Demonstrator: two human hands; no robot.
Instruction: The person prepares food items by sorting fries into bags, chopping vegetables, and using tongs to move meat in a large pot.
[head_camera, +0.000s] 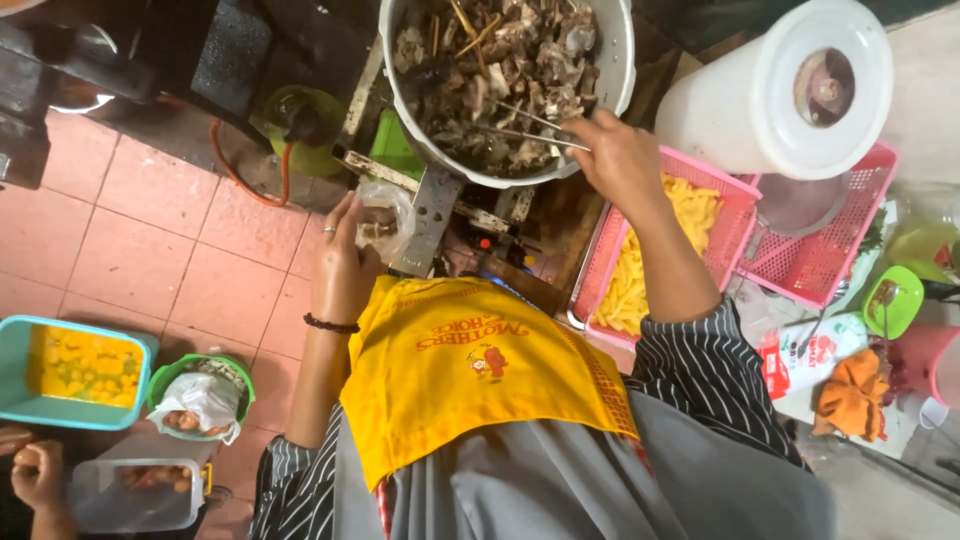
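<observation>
My right hand (622, 155) grips thin metal tongs (535, 128) whose tips reach into a big white pot (612, 70) full of brown meat pieces and skewers. My left hand (345, 262), with a ring and a dark bead bracelet, holds a small clear plastic bag (388, 218) with some food in it, just below the pot's rim. A yellow apron (470, 365) hangs over my striped shirt.
A pink basket (722, 215) of yellow sticks sits right of the pot, beside a white bucket (775, 95) on another pink basket. A green gas cylinder (305, 130) stands on the red tile floor. At the lower left are a teal tub (75, 372), a green bowl (200, 398), a clear box and another person's hand (38, 475).
</observation>
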